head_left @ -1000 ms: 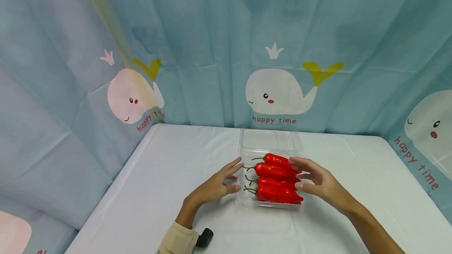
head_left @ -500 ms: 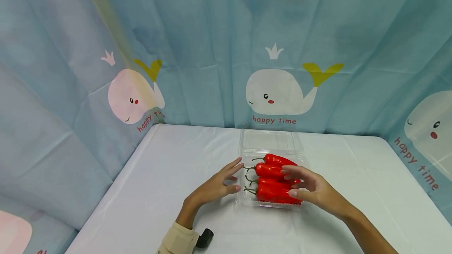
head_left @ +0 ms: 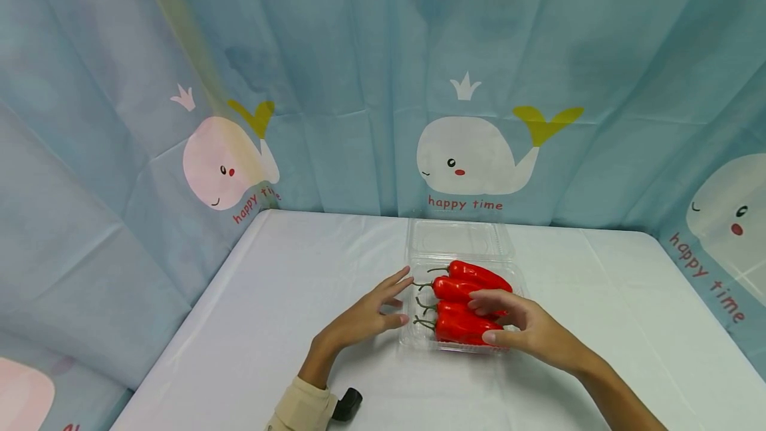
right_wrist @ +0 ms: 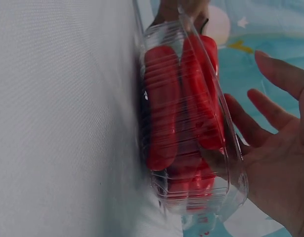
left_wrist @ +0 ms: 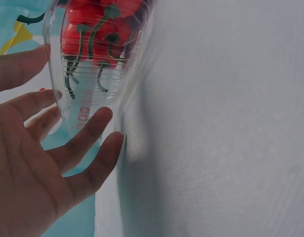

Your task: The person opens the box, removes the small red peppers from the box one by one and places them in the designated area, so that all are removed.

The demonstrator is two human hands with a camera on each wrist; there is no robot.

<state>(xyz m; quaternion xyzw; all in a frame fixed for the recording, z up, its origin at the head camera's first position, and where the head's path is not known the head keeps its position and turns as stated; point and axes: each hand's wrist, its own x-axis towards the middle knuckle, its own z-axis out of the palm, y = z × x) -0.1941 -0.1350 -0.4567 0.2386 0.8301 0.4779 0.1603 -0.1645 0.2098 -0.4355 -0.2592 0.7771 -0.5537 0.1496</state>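
A: Where is the clear plastic box (head_left: 461,304) now?

B: It stands on the table (head_left: 269,298), near the middle, with its lid (head_left: 457,238) folded back toward the curtain (head_left: 359,72). Four red peppers (head_left: 473,276) lie inside, side by side, their green stems pointing to the person's left.

A: And the left hand (head_left: 365,314)?

B: It is at the left side of the box, fingers straight and spread, so its grip is released. In the left wrist view two fingertips (left_wrist: 103,114) are touching or almost touching the box wall; I cannot tell which.

A: What about the right hand (head_left: 526,328)?

B: It is over the right part of the box. The fingers reach across the peppers and the thumb is low at the near edge. They are only gently bent, and I see nothing closed between them, so this grip looks released too. In the right wrist view the palm (right_wrist: 280,177) is just beside the box end.

A: Anything else around?

B: A small black object (head_left: 347,403) lies at the left wrist, by the beige sleeve (head_left: 302,408). The curtain shows white whales (head_left: 469,155) and surrounds the table on three sides. Nothing stands between the hands and the box.
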